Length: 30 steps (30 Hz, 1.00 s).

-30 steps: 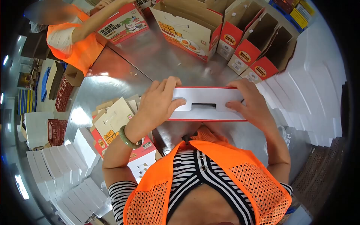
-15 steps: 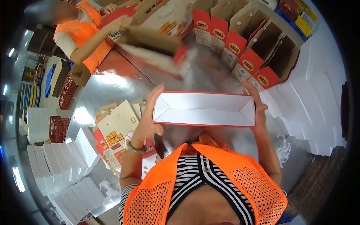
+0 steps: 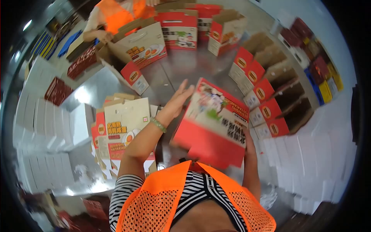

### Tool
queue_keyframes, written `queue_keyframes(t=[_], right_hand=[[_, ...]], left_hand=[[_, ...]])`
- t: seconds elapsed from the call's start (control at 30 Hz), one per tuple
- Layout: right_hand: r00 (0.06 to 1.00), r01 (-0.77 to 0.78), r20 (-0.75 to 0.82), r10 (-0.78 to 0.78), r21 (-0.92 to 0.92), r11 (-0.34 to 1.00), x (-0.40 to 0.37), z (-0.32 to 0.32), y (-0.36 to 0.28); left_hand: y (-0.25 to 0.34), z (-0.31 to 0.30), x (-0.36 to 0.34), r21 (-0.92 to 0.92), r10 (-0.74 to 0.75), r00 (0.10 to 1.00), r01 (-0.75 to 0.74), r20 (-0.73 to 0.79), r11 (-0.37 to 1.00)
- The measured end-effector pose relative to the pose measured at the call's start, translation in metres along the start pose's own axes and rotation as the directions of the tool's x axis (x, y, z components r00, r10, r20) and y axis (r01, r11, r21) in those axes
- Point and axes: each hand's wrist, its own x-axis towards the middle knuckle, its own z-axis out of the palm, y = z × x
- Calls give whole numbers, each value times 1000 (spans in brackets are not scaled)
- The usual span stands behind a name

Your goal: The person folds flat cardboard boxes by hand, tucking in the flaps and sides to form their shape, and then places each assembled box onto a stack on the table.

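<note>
Between both hands, above the metal table (image 3: pixel 181 69), a red printed box (image 3: pixel 212 123) hangs tilted. Against its left edge the left hand (image 3: pixel 177 101) lies flat, fingers (image 3: pixel 184 89) straight and spread. Behind its lower right corner the right hand (image 3: pixel 247 145) is mostly hidden, so its grip cannot be told. Left of the left fingers lie flat cartons (image 3: pixel 123 123); to the right of the box stand open boxes (image 3: pixel 262 96).

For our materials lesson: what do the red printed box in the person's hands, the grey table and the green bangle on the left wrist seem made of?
The red printed box: coated cardboard, slightly glossy print, sharp folded edges. The grey table: likely stainless steel, brushed, bright glare patches. The green bangle: perhaps jade or glass, smooth; too small to tell.
</note>
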Motion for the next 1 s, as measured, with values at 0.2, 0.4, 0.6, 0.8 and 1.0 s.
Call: queue_keyframes(t=[0.2, 0.4, 0.6, 0.8, 1.0], right_hand=[[988, 151, 25, -154, 96, 984, 12, 21, -25], [963, -110, 261, 61, 178, 978, 71, -26, -19], [948, -294, 15, 316, 418, 860, 109, -73, -49], [923, -186, -297, 247, 219, 958, 100, -35, -31], [473, 870, 879, -64, -454, 192, 37, 193, 54]], left_hand=[[13, -16, -31, 3, 237, 951, -242, 199, 970], [12, -24, -70, -216, 222, 961, -185, 165, 959], [-30, -32, -111, 297, 287, 955, -296, 74, 908], [-132, -152, -226, 466, 447, 256, 16, -858, 885], [-177, -203, -327, -227, -210, 114, -154, -971, 962]])
